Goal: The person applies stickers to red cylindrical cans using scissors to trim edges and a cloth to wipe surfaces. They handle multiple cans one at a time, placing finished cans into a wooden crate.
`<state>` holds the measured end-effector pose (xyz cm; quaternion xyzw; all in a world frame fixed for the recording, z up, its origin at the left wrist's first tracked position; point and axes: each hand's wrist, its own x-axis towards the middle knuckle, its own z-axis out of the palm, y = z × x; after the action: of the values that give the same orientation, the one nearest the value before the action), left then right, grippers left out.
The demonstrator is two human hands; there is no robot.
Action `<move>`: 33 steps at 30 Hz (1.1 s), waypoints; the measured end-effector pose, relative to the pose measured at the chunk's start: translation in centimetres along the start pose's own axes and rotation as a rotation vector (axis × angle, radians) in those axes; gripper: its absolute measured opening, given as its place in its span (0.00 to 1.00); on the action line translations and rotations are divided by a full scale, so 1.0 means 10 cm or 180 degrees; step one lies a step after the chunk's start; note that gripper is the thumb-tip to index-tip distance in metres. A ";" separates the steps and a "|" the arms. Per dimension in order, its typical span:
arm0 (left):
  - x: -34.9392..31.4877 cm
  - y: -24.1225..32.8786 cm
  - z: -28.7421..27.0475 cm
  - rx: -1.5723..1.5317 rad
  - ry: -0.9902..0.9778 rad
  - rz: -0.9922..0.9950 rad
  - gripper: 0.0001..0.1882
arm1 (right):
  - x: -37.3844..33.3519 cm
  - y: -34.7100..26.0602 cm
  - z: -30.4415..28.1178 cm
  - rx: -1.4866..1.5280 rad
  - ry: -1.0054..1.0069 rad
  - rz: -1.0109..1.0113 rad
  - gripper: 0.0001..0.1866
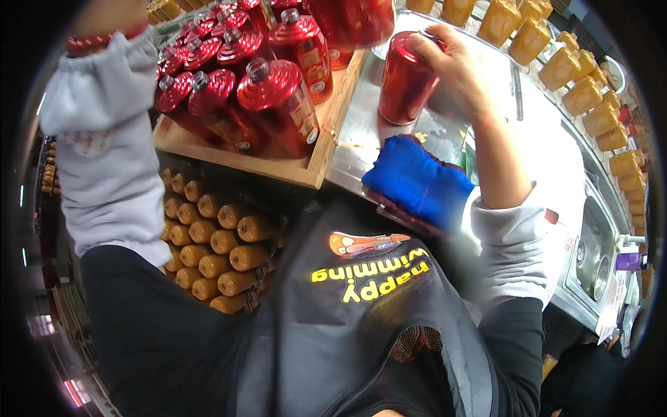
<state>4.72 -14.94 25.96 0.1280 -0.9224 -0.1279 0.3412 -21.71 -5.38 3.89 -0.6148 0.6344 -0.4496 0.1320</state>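
Observation:
My right hand (451, 62) is closed around the top of a glossy red bottle (406, 83), which stands on the metal worktop (351, 149). Beside that bottle, nearer to me, a folded blue cloth (417, 179) lies at the worktop's edge. Only part of my left hand (111, 15) shows at the upper left rim; its fingers are out of the picture. Closest to it are several red bottles (274, 101) standing in a wooden crate (243, 165). A larger-looking red bottle (351, 21) is cut off by the top edge.
Below the crate, several amber bottles (233, 254) lie stacked with their ends toward me. A line of upright amber bottles (559, 68) curves along the right. A metal sink (594, 240) sits at the right, with a purple object (631, 261) next to it.

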 end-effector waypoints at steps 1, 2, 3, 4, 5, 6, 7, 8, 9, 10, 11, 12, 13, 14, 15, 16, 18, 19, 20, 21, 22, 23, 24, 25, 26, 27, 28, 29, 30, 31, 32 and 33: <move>0.00 0.07 -0.04 0.0028 -0.0003 -0.0014 0.12 | 0.04 -0.09 0.09 -0.0133 0.0403 -0.0380 0.25; 0.01 0.14 -0.09 0.0054 -0.0005 -0.0020 0.12 | 0.06 -0.22 0.13 -0.0143 0.0357 -0.0306 0.25; -0.03 0.20 -0.16 0.0067 -0.0045 -0.0058 0.12 | 0.12 -0.27 0.20 -0.0150 0.0238 -0.0268 0.25; -0.10 0.23 -0.26 0.0121 -0.0118 -0.0183 0.11 | 0.19 -0.30 0.35 -0.0149 0.0094 -0.0259 0.26; 0.00 0.19 -0.12 -0.0054 -0.0204 -0.0102 0.10 | 0.18 -0.20 0.26 -0.0263 0.0211 -0.0267 0.27; 0.04 0.18 0.01 -0.0039 -0.0303 0.0050 0.10 | 0.18 -0.10 0.11 -0.0290 -0.0052 0.0094 0.28; 0.02 0.33 0.09 -0.0277 -0.0167 -0.0226 0.09 | 0.19 0.09 0.22 -0.0080 0.0119 -0.0103 0.28; -0.01 0.41 0.05 -0.0580 -0.0081 -0.0467 0.09 | 0.20 0.19 0.25 0.0116 0.0299 -0.0338 0.29; -0.08 0.45 0.02 -0.0522 -0.0132 -0.0349 0.08 | 0.07 0.07 0.11 0.0459 -0.0150 -0.0626 0.29; -0.11 0.51 0.02 -0.0505 -0.0188 -0.0183 0.08 | -0.08 -0.08 -0.05 -0.0040 0.0204 -0.1595 0.31; -0.15 0.59 0.06 -0.0583 -0.0206 -0.0182 0.10 | -0.32 -0.17 -0.27 -0.0305 0.0142 -0.1963 0.37; -0.15 0.63 0.10 -0.0689 -0.0242 -0.0204 0.11 | -0.57 -0.25 -0.47 -0.0650 -0.0053 -0.2110 0.45; -0.11 0.60 0.04 -0.0788 -0.0610 -0.0508 0.13 | -0.80 -0.34 -0.54 -0.0781 -0.0037 -0.1949 0.47; -0.10 0.75 0.30 -0.1024 -0.0227 -0.0125 0.11 | -0.97 -0.41 -0.54 -0.0878 -0.0022 -0.1774 0.50; -0.08 0.74 0.41 -0.1189 -0.0199 0.0021 0.11 | -1.09 -0.36 -0.52 -0.0798 0.0283 -0.1869 0.54; -0.08 0.71 0.53 -0.1354 -0.0168 0.0140 0.12 | -1.20 -0.31 -0.48 -0.0708 0.0566 -0.1972 0.58; -0.14 0.60 0.82 -0.2091 -0.0244 -0.0533 0.10 | -1.44 -0.30 -0.56 -0.0668 0.0746 -0.2052 0.57; -0.17 0.61 1.01 -0.2357 -0.0205 -0.0603 0.12 | -1.59 -0.29 -0.56 -0.0685 0.0825 -0.1992 0.52; -0.20 0.65 1.23 -0.2625 -0.0170 -0.0681 0.15 | -1.74 -0.31 -0.54 -0.0703 0.0902 -0.1928 0.47; -0.25 0.66 1.45 -0.2909 -0.0126 -0.0866 0.16 | -1.88 -0.39 -0.55 -0.0676 0.0947 -0.1844 0.47; -0.28 0.65 1.62 -0.3185 -0.0084 -0.1064 0.17 | -1.99 -0.41 -0.53 -0.0631 0.1024 -0.1795 0.49; -0.31 0.60 1.74 -0.3396 -0.0268 -0.1063 0.18 | -2.10 -0.37 -0.51 -0.0652 0.1016 -0.1670 0.49; -0.32 0.63 1.88 -0.3473 -0.0264 -0.1221 0.16 | -2.19 -0.32 -0.49 -0.0664 0.1004 -0.1551 0.50; -0.34 0.59 1.99 -0.3787 -0.0392 -0.1288 0.18 | -2.26 -0.29 -0.46 -0.0675 0.1004 -0.1420 0.51; -0.36 0.56 2.11 -0.4094 -0.0513 -0.1360 0.19 | -2.32 -0.26 -0.43 -0.0679 0.1001 -0.1295 0.51; -0.39 0.55 2.25 -0.3837 -0.0274 -0.1389 0.24 | -2.37 -0.24 -0.41 -0.0677 0.0996 -0.1174 0.52; -0.42 0.54 2.37 -0.3970 -0.0218 -0.1553 0.26 | -2.41 -0.22 -0.38 -0.0611 0.1011 -0.1104 0.53; -0.47 0.53 2.47 -0.4097 -0.0156 -0.1722 0.27 | -2.44 -0.22 -0.35 -0.0542 0.1026 -0.1037 0.54; -0.52 0.52 2.56 -0.4218 -0.0089 -0.1894 0.28 | -2.45 -0.21 -0.33 -0.0469 0.1038 -0.0972 0.55; -0.55 0.49 2.63 -0.4272 -0.0065 -0.1960 0.28 | -2.43 -0.21 -0.33 -0.0574 0.1040 -0.0926 0.56; -0.59 0.48 2.71 -0.4258 0.0028 -0.2085 0.28 | -2.41 -0.22 -0.34 -0.0649 0.1046 -0.0869 0.56; -0.63 0.48 2.78 -0.4239 0.0124 -0.2211 0.28 | -2.37 -0.25 -0.36 -0.0723 0.1047 -0.0814 0.55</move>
<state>-9.81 -4.28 3.31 0.1805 -0.5503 -0.7569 0.3027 -17.69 17.81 -1.37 -0.6195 0.6109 -0.4825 -0.1012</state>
